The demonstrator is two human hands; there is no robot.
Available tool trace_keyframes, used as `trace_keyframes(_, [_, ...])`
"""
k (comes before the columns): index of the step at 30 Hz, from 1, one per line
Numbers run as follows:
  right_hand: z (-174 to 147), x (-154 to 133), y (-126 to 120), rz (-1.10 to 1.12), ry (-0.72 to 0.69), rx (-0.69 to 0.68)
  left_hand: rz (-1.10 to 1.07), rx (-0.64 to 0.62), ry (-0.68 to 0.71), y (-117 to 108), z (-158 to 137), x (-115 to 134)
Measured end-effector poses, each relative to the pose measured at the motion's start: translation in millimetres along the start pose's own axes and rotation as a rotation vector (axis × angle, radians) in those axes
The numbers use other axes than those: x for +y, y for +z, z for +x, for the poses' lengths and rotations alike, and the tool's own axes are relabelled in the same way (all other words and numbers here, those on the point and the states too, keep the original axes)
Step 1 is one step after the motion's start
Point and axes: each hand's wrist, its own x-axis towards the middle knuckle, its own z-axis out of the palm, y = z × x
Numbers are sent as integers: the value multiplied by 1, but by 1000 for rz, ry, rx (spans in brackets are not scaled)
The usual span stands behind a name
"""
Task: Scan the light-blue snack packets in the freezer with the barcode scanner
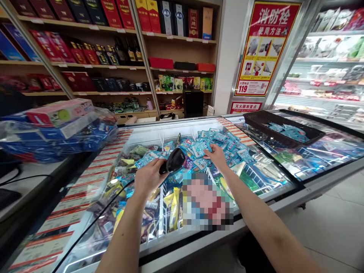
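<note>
My left hand (148,176) is closed around the handle of a black handheld barcode scanner (175,160), whose head points right over the glass-topped freezer. A cable runs from that side down to the lower left. Between the fingers of my right hand (217,156) is a small blue packet (201,148), held at its right edge. Scanner head and packet are apart. Many similar blue packets (227,142) lie in a loose pile behind and beside it. Under the glass, yellow and dark wrapped packages (172,206) fill wire baskets. A pixelated patch hides part of the freezer front.
A dark tray (318,133) holding more blue packets stands on the freezer at the right. Plastic-wrapped boxes (59,125) are stacked at the left. Price labels (82,189) line the freezer's left side. Behind are shelves (182,38) of boxes and bottles, and a lit display cooler (330,72).
</note>
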Motion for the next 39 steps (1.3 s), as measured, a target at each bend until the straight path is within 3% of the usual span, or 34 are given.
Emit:
trace_keyframes(11, [9, 15, 0, 364, 51, 40, -63, -25, 83, 1, 5, 17])
trace_keyframes(20, [8, 12, 2, 361, 120, 28, -90, -79, 71, 0, 5, 23])
trace_keyframes(32, [4, 5, -1, 320, 100, 14, -56, -117, 77, 1, 6, 24])
trace_keyframes(39, [8, 9, -7, 278, 78, 113, -82, -80, 51, 1, 5, 22])
